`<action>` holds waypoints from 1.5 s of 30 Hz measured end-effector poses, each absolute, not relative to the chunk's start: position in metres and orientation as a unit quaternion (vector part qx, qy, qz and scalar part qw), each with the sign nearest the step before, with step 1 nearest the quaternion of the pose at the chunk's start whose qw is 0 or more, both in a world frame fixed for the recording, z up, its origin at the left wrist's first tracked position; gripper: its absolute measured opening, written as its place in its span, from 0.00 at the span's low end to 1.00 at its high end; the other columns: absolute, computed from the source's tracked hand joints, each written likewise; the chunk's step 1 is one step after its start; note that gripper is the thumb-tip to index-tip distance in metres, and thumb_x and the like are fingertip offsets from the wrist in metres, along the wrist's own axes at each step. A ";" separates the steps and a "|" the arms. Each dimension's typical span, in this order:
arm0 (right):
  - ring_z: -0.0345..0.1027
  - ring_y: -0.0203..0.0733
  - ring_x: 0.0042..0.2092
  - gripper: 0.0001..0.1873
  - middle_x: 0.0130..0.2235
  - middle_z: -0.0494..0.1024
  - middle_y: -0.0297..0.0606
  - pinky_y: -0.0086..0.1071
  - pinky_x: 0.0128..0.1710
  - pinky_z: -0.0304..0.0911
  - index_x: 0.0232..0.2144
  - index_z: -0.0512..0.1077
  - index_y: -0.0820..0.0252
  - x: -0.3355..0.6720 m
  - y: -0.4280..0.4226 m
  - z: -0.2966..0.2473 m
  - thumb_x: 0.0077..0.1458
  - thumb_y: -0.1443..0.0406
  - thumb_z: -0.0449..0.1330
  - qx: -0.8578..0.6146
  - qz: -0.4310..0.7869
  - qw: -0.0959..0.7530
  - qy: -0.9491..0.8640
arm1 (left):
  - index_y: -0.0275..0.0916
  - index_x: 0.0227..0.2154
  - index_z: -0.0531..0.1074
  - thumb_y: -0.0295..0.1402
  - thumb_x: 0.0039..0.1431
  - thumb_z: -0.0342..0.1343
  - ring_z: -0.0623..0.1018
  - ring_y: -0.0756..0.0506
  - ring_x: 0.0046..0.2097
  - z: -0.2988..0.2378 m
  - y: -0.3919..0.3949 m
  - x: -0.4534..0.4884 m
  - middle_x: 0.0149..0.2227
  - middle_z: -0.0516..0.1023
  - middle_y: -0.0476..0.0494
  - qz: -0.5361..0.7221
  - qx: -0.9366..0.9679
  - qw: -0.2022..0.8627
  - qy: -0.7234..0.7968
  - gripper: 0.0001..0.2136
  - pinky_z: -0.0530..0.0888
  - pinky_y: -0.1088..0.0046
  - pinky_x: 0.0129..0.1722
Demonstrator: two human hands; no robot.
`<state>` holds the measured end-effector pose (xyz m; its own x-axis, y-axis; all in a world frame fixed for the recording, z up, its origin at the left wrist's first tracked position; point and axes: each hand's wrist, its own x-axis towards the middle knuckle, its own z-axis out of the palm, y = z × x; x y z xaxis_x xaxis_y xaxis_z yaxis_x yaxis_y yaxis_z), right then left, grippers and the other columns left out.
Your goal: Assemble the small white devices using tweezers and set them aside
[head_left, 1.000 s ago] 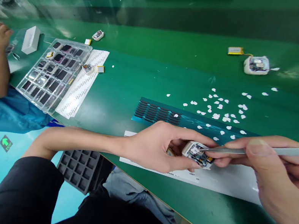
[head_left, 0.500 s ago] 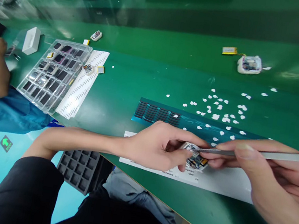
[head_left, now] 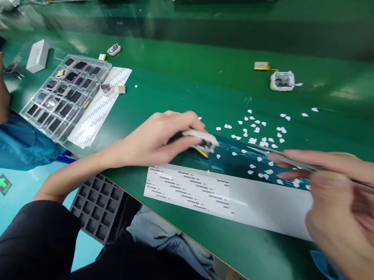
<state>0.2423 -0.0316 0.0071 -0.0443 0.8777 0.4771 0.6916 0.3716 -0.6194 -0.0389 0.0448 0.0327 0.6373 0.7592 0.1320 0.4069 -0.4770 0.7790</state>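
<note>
Nearby lie white tabs (head_left: 253,141); the left hand (head_left: 163,138) pinches a seemingly open case (head_left: 209,139), the right hand (head_left: 348,219) tweezers (head_left: 293,162).

The surface (head_left: 183,76) is glossy green. Near its front edge lies a white sheet (head_left: 269,205), printed at the left; just beyond it lies a blue strip (head_left: 220,166). White tabs (head_left: 252,141) scatter over both strip and surface. Farther back sits an open case (head_left: 282,81), a battery (head_left: 261,66) beside it. At left are a clear tray (head_left: 66,130), a printed sheet (head_left: 102,108) and a white box (head_left: 38,56).
</note>
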 end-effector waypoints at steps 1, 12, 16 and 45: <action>0.78 0.42 0.38 0.12 0.41 0.84 0.33 0.41 0.34 0.71 0.47 0.79 0.42 0.238 -0.031 0.009 0.69 0.60 0.57 -0.538 0.120 0.421 -0.721 | 0.40 0.43 0.73 0.39 0.72 0.53 0.83 0.42 0.56 0.025 0.048 -0.045 0.50 0.85 0.38 0.257 0.812 0.370 0.372 0.09 0.78 0.67 0.54; 0.79 0.39 0.38 0.09 0.40 0.85 0.28 0.37 0.36 0.74 0.44 0.80 0.43 0.232 -0.023 0.002 0.67 0.64 0.62 -0.482 0.110 0.414 -0.765 | 0.40 0.41 0.66 0.41 0.75 0.49 0.73 0.39 0.70 -0.020 0.044 -0.040 0.60 0.81 0.29 0.294 0.769 0.463 0.327 0.10 0.72 0.52 0.68; 0.79 0.39 0.39 0.07 0.41 0.86 0.28 0.35 0.35 0.74 0.43 0.81 0.46 0.234 -0.021 -0.001 0.67 0.62 0.62 -0.487 0.097 0.402 -0.769 | 0.39 0.45 0.68 0.33 0.75 0.49 0.72 0.41 0.71 -0.005 0.023 -0.047 0.60 0.81 0.32 0.321 0.828 0.376 0.264 0.05 0.64 0.47 0.74; 0.78 0.36 0.35 0.10 0.38 0.85 0.27 0.31 0.26 0.70 0.46 0.82 0.41 0.237 -0.013 -0.023 0.65 0.63 0.63 -0.494 0.046 0.369 -0.786 | 0.34 0.56 0.69 0.35 0.76 0.41 0.74 0.34 0.66 -0.014 0.049 -0.019 0.62 0.76 0.26 0.099 0.929 0.322 0.155 0.17 0.74 0.48 0.65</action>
<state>0.2373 -0.0131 -0.0229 -0.2399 0.8106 0.5342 0.7430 0.5075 -0.4363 -0.0190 0.0492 -0.0136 0.9321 0.3524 0.0836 0.2248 -0.7440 0.6292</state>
